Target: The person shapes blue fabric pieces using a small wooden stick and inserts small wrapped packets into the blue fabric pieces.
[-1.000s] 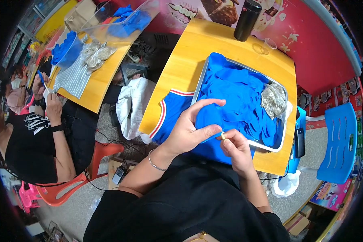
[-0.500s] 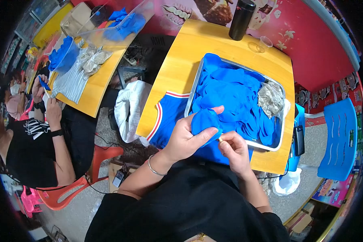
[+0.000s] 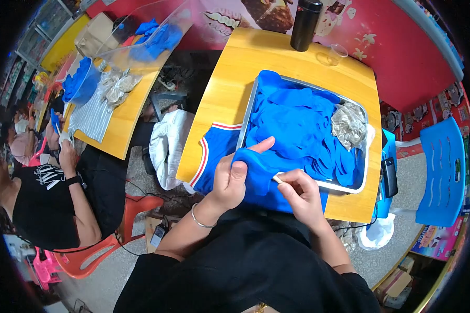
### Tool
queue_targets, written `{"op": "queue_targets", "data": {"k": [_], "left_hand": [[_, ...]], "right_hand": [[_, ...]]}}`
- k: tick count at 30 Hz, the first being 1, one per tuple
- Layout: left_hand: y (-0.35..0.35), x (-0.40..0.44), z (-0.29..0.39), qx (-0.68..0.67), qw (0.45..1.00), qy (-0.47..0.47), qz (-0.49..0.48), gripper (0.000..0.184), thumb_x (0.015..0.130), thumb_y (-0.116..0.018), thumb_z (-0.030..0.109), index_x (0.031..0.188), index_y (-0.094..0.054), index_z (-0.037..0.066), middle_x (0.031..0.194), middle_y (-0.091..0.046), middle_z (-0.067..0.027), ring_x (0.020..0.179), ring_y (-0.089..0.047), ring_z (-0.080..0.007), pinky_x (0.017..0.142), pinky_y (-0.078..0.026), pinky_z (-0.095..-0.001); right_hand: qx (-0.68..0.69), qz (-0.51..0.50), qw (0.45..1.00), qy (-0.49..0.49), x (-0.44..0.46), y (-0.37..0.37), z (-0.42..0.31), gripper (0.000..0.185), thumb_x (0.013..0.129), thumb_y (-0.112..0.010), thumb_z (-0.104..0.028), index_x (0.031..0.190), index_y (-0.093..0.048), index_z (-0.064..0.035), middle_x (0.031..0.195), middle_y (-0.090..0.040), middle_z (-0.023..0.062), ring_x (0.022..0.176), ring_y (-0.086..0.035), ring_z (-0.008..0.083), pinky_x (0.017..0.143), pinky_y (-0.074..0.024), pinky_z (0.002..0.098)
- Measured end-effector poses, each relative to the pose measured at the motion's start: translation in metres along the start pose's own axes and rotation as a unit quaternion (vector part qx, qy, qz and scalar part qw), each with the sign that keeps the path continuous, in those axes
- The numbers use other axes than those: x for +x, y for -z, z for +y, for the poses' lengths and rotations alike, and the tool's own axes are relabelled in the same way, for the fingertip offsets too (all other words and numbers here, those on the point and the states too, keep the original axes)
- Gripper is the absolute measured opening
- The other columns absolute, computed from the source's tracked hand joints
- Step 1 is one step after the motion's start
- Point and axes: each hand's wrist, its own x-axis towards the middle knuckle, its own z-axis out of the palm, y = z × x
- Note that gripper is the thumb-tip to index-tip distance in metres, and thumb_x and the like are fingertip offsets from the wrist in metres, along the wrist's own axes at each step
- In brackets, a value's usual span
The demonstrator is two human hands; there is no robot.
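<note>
My left hand (image 3: 228, 180) grips a thin blue cloth piece (image 3: 258, 169), its thumb on top and the cloth draped over the fingers. Between the thumb and fingers of my right hand (image 3: 301, 194) is a small pale stick-like thing (image 3: 278, 178), its tip at the cloth's right edge. I cannot make out exactly what it is. Just beyond both hands stands a metal tray (image 3: 243, 129), heaped with similar blue pieces (image 3: 290, 117). A clear plastic bag (image 3: 349, 125) of small things lies on the tray's right side. A blue garment with red-and-white trim (image 3: 204, 156) lies partly under the tray.
On the yellow table (image 3: 235, 57) stand a black bottle (image 3: 305, 26) and a clear cup (image 3: 338, 53). A blue chair (image 3: 439, 172) is at right. To the left, a co-worker (image 3: 44, 203) sits at another table (image 3: 128, 112) holding a blue piece, near a blue bowl (image 3: 85, 86).
My left hand has turned and shifted slightly left, and the cloth has gone from bunched to spread out. My right hand has drawn the pale thing a little away, showing more of it.
</note>
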Motion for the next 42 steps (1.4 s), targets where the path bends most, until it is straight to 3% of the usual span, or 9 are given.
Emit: {"op": "queue_targets", "data": {"k": [5,9,14,19,27,30,34,38,42], "left_hand": [[-0.005,0.005,0.004,-0.021,0.999,-0.005,0.037,0.056,0.099,-0.030,0.040,0.115,-0.055,-0.008,0.123,-0.056,-0.0169,0.091,-0.057,-0.0130,0.079,-0.045,-0.0266],[-0.004,0.009,-0.002,0.004,0.998,-0.017,0.054,0.052,0.097,-0.039,0.038,0.114,-0.055,-0.008,0.118,-0.059,-0.0165,0.088,-0.057,-0.0121,0.078,-0.044,-0.0262],[0.010,0.011,0.007,0.022,0.997,0.059,-0.038,0.037,0.091,-0.055,0.027,0.104,-0.061,-0.007,0.105,-0.065,-0.0149,0.084,-0.059,-0.0118,0.076,-0.045,-0.0248],[0.009,0.015,0.013,-0.013,0.995,0.082,-0.057,0.028,0.087,-0.062,0.021,0.095,-0.063,-0.005,0.110,-0.063,-0.0168,0.086,-0.059,-0.0110,0.075,-0.047,-0.0254],[0.006,0.012,0.007,-0.023,0.994,0.102,-0.026,0.036,0.087,-0.063,0.029,0.101,-0.063,-0.004,0.108,-0.063,-0.0150,0.088,-0.057,-0.0110,0.079,-0.044,-0.0256],[0.008,0.017,0.009,0.038,0.998,0.025,-0.032,0.043,0.085,-0.062,0.036,0.105,-0.064,-0.003,0.089,-0.062,-0.0080,0.078,-0.054,-0.0110,0.072,-0.043,-0.0252],[0.025,0.025,0.017,0.078,0.993,-0.029,-0.085,0.038,0.084,-0.064,0.034,0.106,-0.066,0.002,0.077,-0.057,-0.0037,0.073,-0.049,-0.0130,0.070,-0.040,-0.0252],[0.018,0.022,0.017,0.084,0.994,0.014,-0.062,0.065,0.087,-0.045,0.057,0.098,-0.068,-0.003,0.068,-0.054,-0.0051,0.064,-0.049,-0.0126,0.061,-0.038,-0.0247],[0.008,0.015,0.012,0.059,0.998,0.003,-0.008,0.067,0.090,-0.039,0.056,0.100,-0.066,-0.004,0.069,-0.055,-0.0045,0.066,-0.051,-0.0106,0.059,-0.038,-0.0237]], "right_hand": [[0.255,-0.067,0.958,-0.114,-0.003,-0.002,0.011,0.010,0.088,-0.057,-0.009,0.096,-0.056,-0.0028,0.080,-0.058,0.0017,0.057,-0.044,0.0048,0.051,-0.0354,0.0200],[-0.002,0.036,0.999,0.011,-0.003,-0.002,0.019,0.008,0.084,-0.061,-0.005,0.090,-0.059,-0.0004,0.077,-0.060,0.0042,0.060,-0.049,0.0075,0.053,-0.0384,0.0217],[-0.254,0.031,0.957,0.136,0.007,0.012,0.006,0.009,0.078,-0.066,-0.003,0.085,-0.065,0.0016,0.077,-0.066,0.0105,0.067,-0.061,0.0164,0.060,-0.0458,0.0267],[-0.072,0.011,0.996,0.046,0.003,0.006,0.008,0.008,0.082,-0.063,-0.003,0.088,-0.060,0.0010,0.078,-0.061,0.0047,0.064,-0.052,0.0077,0.056,-0.0407,0.0222],[0.141,0.000,0.988,-0.058,-0.001,0.004,0.011,0.009,0.084,-0.060,-0.003,0.093,-0.058,-0.0006,0.074,-0.056,0.0005,0.064,-0.047,0.0042,0.056,-0.0368,0.0194],[0.017,0.061,0.998,0.019,-0.003,0.004,0.013,0.009,0.085,-0.061,-0.005,0.090,-0.063,0.0017,0.086,-0.064,0.0064,0.073,-0.058,0.0109,0.064,-0.0451,0.0254],[-0.271,0.050,0.949,0.156,0.006,0.014,-0.006,0.014,0.072,-0.066,0.002,0.087,-0.065,0.0024,0.078,-0.066,0.0133,0.067,-0.063,0.0245,0.063,-0.0481,0.0299],[-0.221,0.049,0.965,0.134,0.005,0.011,-0.005,0.012,0.076,-0.065,0.000,0.087,-0.065,0.0030,0.081,-0.066,0.0131,0.068,-0.063,0.0206,0.063,-0.0478,0.0294],[-0.044,0.057,0.995,0.075,0.001,-0.002,0.001,0.008,0.081,-0.062,0.001,0.089,-0.061,0.0016,0.082,-0.062,0.0070,0.065,-0.054,0.0092,0.057,-0.0422,0.0224]]}}
